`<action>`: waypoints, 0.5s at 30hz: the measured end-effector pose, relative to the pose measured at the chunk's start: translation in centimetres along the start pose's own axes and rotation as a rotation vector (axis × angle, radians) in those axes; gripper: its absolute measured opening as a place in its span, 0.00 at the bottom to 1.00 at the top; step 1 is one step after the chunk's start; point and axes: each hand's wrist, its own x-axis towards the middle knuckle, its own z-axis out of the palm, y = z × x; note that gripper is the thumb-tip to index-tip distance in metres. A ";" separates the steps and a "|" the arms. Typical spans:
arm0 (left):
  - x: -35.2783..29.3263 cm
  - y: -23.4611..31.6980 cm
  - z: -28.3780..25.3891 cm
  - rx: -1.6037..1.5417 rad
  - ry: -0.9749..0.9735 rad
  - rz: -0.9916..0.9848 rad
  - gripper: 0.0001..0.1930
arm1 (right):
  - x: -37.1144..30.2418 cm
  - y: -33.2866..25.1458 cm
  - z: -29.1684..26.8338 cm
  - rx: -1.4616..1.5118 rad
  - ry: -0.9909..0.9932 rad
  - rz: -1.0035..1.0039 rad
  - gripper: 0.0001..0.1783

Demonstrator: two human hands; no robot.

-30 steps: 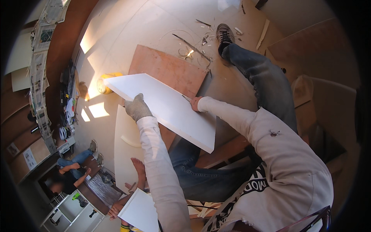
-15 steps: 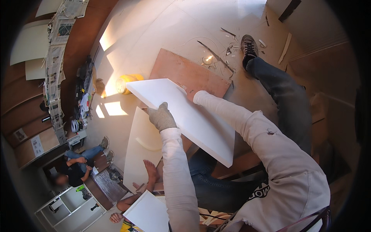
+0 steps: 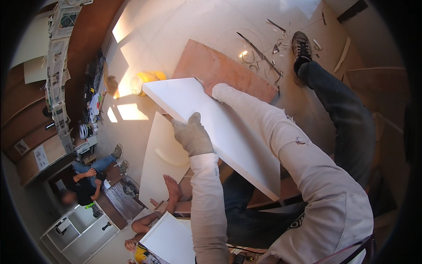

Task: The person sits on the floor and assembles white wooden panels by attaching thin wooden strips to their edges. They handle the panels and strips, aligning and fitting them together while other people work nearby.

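Note:
A long white panel [image 3: 220,125] lies slanted across my legs, its near corner low on the right. My left hand [image 3: 194,134], in a grey knit glove, grips the panel's left edge with the thumb over the top face. At the far edge of the panel is my right hand [image 3: 208,86], its fingers closed and partly hidden by the sleeve. A small dark sliver shows at its fingertips, too small to name. Beyond the panel, a reddish-brown board [image 3: 228,66] rests on the floor.
A yellow container [image 3: 145,82] stands past the panel's far left corner. Thin dark strips [image 3: 259,53] and scraps litter the floor near my shoe [image 3: 302,48]. A cream sheet [image 3: 160,154] lies to the left. A person [image 3: 90,178] sits at far left; another's bare foot [image 3: 172,188] is nearby.
My right hand has slid along the panel's far edge toward its far corner. The left hand keeps its hold, and the view has shifted slightly.

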 end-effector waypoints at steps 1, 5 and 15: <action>0.3 -0.4 -0.1 -0.006 0.004 0.009 0.20 | 0.0 -0.1 0.0 -0.003 -0.010 -0.004 0.29; 0.5 -0.7 -0.4 0.014 -0.004 0.010 0.20 | 0.0 0.0 -0.1 -0.019 -0.035 -0.011 0.29; -0.4 0.5 -0.5 -0.039 -0.045 -0.034 0.21 | 0.1 0.4 -0.1 -0.069 -0.083 0.003 0.29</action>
